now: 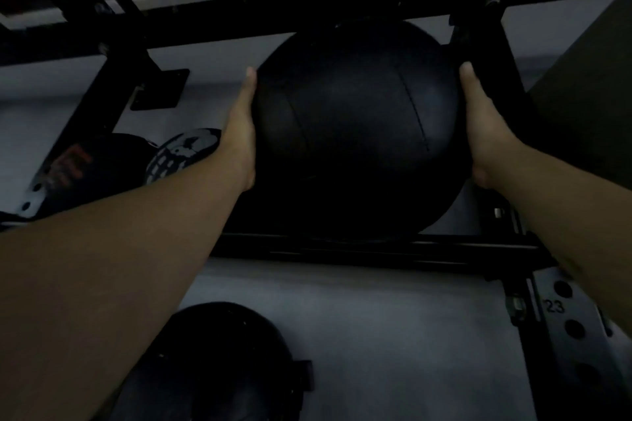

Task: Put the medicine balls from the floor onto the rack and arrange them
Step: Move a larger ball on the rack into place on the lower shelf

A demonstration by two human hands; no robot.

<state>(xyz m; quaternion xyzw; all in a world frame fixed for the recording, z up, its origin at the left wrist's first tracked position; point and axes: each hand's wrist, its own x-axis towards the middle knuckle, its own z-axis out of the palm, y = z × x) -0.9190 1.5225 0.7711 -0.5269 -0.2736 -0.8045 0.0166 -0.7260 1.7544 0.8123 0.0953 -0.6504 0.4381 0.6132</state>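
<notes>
A large black medicine ball (355,130) sits between the dark rails of the rack (376,248), its underside at the front rail and its top close under the upper crossbar. The left hand (241,133) presses flat against the ball's left side and the right hand (485,126) against its right side, so the ball is held between both palms; the fingers lie stretched along the curve of the ball, with most of them hidden behind it. To the left, on the same level, rest two more balls: a dark one with reddish lettering (92,167) and one with a white printed pattern (181,154) just beside it. Lower down, near the left forearm, another black ball (219,362) lies on the grey floor (393,335). The scene is dim, and fine detail is hard to make out.
</notes>
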